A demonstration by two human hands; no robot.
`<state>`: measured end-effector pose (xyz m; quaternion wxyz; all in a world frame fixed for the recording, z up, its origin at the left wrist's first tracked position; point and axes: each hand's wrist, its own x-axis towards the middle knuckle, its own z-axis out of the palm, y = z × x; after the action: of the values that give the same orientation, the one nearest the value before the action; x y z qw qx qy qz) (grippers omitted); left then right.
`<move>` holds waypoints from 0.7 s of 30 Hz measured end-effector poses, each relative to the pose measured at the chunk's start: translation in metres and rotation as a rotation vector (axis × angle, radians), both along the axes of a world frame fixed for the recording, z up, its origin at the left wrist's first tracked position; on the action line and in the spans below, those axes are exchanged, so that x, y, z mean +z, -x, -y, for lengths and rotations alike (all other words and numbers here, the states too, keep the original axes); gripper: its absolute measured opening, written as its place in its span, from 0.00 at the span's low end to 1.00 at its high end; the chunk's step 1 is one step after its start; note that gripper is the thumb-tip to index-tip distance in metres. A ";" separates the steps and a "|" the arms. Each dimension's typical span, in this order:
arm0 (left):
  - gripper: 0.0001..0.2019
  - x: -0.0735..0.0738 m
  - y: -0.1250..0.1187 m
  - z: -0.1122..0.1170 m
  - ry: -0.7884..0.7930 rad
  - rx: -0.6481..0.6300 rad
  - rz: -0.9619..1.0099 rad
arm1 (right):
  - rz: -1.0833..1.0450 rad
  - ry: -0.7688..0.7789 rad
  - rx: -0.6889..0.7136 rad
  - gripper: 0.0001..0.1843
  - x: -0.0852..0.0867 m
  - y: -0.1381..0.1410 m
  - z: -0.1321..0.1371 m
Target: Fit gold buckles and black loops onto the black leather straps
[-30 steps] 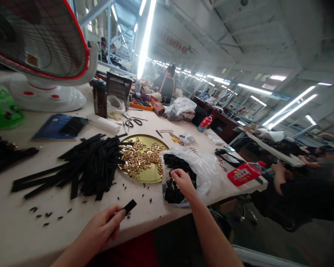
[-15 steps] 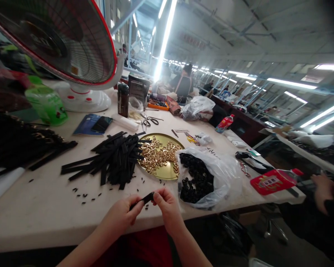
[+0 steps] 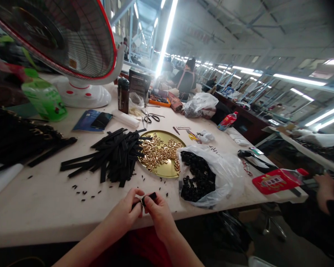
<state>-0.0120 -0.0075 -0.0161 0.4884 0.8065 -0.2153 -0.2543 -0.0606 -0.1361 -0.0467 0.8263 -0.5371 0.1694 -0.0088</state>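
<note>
My left hand (image 3: 125,214) and my right hand (image 3: 159,216) meet at the table's near edge, both pinched on one short black strap piece (image 3: 148,197). Just beyond them lies a heap of black straps (image 3: 111,155). A round gold tray (image 3: 168,169) holds several small gold fittings (image 3: 157,152). To the right, an open clear plastic bag (image 3: 225,174) is filled with black plastic pieces (image 3: 197,178).
A red-rimmed fan (image 3: 61,44) stands at the back left beside a green bottle (image 3: 44,98), a phone on a blue book (image 3: 93,120) and scissors (image 3: 150,117). A red packet (image 3: 277,180) lies at the right edge. Another person's hand (image 3: 325,191) shows at the far right.
My right hand left the bag of black pieces and came to the strap held by my left hand. Both hands now pinch it close together. The view swung left.
</note>
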 end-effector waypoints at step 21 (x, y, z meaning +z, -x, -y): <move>0.12 0.003 0.009 -0.012 -0.142 -0.047 -0.131 | -0.157 -0.476 0.333 0.16 0.024 0.017 -0.007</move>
<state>-0.0214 0.0046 -0.0132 0.4370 0.8155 -0.1832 -0.3323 -0.0781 -0.1296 -0.0232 0.9035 -0.3477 0.1395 0.2083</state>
